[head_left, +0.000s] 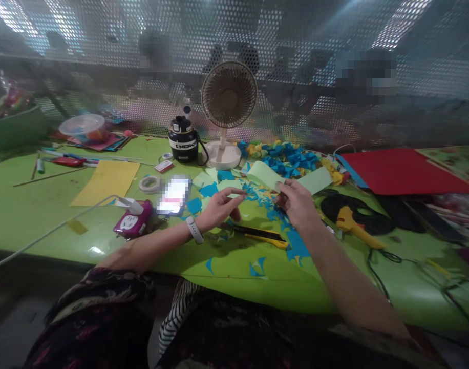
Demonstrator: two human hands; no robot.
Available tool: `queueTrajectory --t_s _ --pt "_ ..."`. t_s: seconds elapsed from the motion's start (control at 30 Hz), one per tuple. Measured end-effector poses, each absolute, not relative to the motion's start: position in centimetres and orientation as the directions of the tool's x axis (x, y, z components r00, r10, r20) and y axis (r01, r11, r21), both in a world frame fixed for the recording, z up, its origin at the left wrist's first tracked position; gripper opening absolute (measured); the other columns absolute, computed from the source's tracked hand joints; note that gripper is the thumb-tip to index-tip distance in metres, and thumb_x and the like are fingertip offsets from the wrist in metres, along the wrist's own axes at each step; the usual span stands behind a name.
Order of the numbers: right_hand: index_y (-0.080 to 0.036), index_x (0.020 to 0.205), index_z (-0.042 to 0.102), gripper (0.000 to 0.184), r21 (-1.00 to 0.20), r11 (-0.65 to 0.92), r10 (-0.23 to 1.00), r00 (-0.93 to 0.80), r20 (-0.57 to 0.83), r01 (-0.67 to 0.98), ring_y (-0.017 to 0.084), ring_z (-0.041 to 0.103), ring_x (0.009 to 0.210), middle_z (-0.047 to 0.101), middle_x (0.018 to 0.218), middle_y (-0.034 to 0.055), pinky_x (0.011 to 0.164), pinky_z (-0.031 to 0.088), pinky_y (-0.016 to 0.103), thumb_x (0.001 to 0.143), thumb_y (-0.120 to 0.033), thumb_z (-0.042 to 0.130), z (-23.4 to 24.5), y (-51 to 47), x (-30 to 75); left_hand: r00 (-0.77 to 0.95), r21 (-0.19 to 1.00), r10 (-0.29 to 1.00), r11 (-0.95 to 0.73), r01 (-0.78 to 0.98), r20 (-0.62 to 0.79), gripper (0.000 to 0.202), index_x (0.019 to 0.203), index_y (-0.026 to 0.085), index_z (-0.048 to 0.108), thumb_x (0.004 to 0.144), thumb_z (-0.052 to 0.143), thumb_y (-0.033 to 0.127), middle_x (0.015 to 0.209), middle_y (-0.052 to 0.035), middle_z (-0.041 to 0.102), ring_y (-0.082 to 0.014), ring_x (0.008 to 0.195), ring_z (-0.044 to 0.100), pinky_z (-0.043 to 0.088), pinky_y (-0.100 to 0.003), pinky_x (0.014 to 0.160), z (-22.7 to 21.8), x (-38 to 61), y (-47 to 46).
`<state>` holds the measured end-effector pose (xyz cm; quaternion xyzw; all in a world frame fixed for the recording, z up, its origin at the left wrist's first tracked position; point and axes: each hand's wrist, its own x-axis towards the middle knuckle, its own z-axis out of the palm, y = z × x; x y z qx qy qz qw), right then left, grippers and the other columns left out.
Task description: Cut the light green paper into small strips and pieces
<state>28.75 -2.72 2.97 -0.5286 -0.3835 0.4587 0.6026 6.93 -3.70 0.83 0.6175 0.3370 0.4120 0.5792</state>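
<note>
My right hand (297, 203) pinches a pale green paper strip (265, 175) between thumb and fingers, and the strip curls up to the left. A paler green length (315, 179) shows behind that hand. My left hand (224, 207), with a white watch band on the wrist, hovers left of the strip. Its thumb and index finger reach forward, slightly apart, with nothing visible between them. Below the hands lies a yellow-and-black utility knife (267, 237), partly behind the left fingers. Blue and yellow paper scraps (260, 193) are scattered underneath.
A fan (229, 95) and a black jug (183, 146) stand at the back, beside a pile of blue and yellow paper pieces (290, 158). Leftward are a phone (174, 196), tape roll (149, 183) and purple power adapter (132, 219). A yellow glue gun (357, 228) with a cord lies right.
</note>
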Motion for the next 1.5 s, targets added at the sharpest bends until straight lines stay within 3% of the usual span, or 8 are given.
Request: queueTrajectory --t_s 0.2,0.4,0.57,0.67,0.83,1.07,1.23,1.5 --pt "-0.021 0.074 0.057 0.028 -0.989 0.020 0.966 0.259 -0.019 -0.148 0.009 0.058 0.048 0.065 0.066 -0.0037 0.046 0.053 0.021 0.059 -0.029 0.080 3.9 -1.8 28.8 0.534 0.998 0.844 -0.035 -0.055 0.059 0.049 0.095 0.013 0.063 0.083 0.064 0.061 0.055 -0.0021 0.066 -0.0132 0.050 0.064 0.047 -0.021 0.052 0.7 7.2 -4.2" --pt "-0.020 0.079 0.061 0.032 -1.000 0.010 0.999 0.038 0.010 0.001 0.010 0.057 0.046 0.062 0.062 -0.0055 0.048 0.052 0.024 0.061 -0.036 0.082 4.2 -3.4 28.0 0.305 0.940 0.950 0.164 -0.300 -0.069 0.061 0.121 0.017 0.058 0.087 0.054 0.068 0.089 -0.0087 0.074 -0.0190 0.078 0.071 0.057 -0.029 0.066 0.9 6.6 -2.6" --pt "-0.019 0.085 0.063 0.034 -0.983 0.007 0.973 -0.229 -0.036 0.184 0.012 0.060 0.049 0.064 0.064 -0.0036 0.051 0.053 0.027 0.068 -0.043 0.080 3.7 -4.2 28.5 0.404 0.939 0.901 0.264 -0.221 -0.158 0.055 0.111 0.013 0.067 0.069 0.085 0.044 0.090 -0.0070 0.071 -0.0111 0.067 0.065 0.050 -0.020 0.056 0.9 6.2 -1.9" --pt "-0.019 0.089 0.064 0.036 -0.981 0.047 0.980 -0.198 0.009 0.190 0.013 0.059 0.054 0.063 0.066 -0.0030 0.052 0.056 0.029 0.072 -0.048 0.077 3.1 -4.2 28.7 0.418 0.927 0.882 0.320 -0.196 -0.216 0.056 0.108 0.012 0.068 0.062 0.090 0.035 0.082 -0.0053 0.071 -0.0090 0.062 0.062 0.047 -0.019 0.053 0.6 6.6 -2.3" --pt "-0.019 0.094 0.067 0.037 -0.964 0.147 0.986 -0.105 0.126 0.220 0.017 0.064 0.068 0.066 0.076 0.0010 0.060 0.061 0.033 0.077 -0.051 0.072 1.9 -4.6 28.3 0.413 0.924 0.878 0.339 -0.179 -0.242 0.046 0.097 0.012 0.069 0.065 0.088 0.040 0.079 -0.0039 0.071 -0.0071 0.058 0.060 0.044 -0.018 0.050 -0.1 7.2 -3.1" --pt "-0.018 0.109 0.067 0.037 -0.835 0.232 0.972 -0.079 0.223 0.498 0.019 0.068 0.064 0.071 0.080 0.0038 0.067 0.056 0.033 0.091 -0.049 0.055 1.6 -5.7 28.0 0.350 0.936 0.913 0.291 -0.198 -0.210 0.043 0.087 0.013 0.069 0.066 0.086 0.046 0.073 -0.0016 0.068 -0.0061 0.056 0.057 0.042 -0.017 0.050 -0.2 7.7 -3.8" --pt "-0.018 0.107 0.068 0.036 -0.749 0.287 0.952 -0.093 0.291 0.597 0.022 0.070 0.069 0.073 0.084 0.0067 0.072 0.054 0.035 0.093 -0.047 0.051 1.7 -5.9 27.8 0.322 0.953 0.930 0.243 -0.182 -0.175 0.043 0.083 0.013 0.068 0.065 0.086 0.048 0.069 -0.0003 0.067 -0.0065 0.055 0.055 0.044 -0.019 0.052 -0.3 7.8 -3.9" --pt "-0.021 0.088 0.063 0.027 -0.755 0.292 0.949 -0.081 0.304 0.587 0.017 0.063 0.055 0.061 0.061 -0.0010 0.061 0.048 0.029 0.095 -0.044 0.049 2.1 -6.0 27.9 0.370 0.975 0.919 0.191 -0.117 -0.135 0.041 0.081 0.013 0.068 0.067 0.083 0.048 0.075 -0.0022 0.071 -0.0078 0.060 0.061 0.050 -0.019 0.058 -0.2 7.6 -4.0"
